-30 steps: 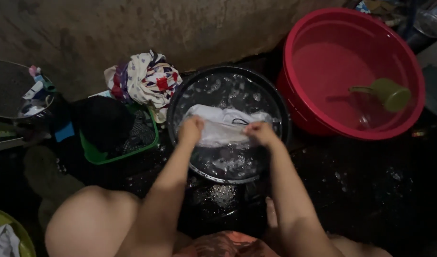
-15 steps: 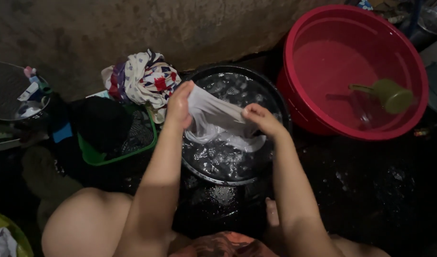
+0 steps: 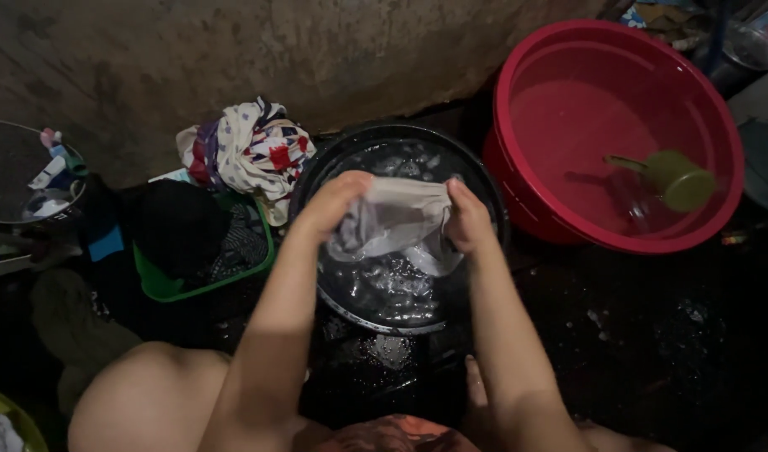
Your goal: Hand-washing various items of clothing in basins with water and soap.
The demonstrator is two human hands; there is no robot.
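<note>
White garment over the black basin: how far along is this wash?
In hand: left hand and right hand both grip the wet white garment, lifted above the soapy water in the black basin. Done: nothing shows as finished; the red tub holds only water and a green dipper. Left: patterned clothes and dark clothes in the green basket are piled beside the basin.

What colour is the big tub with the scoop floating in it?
The tub is red, and the scoop in it is green. The head view shows it.
</note>
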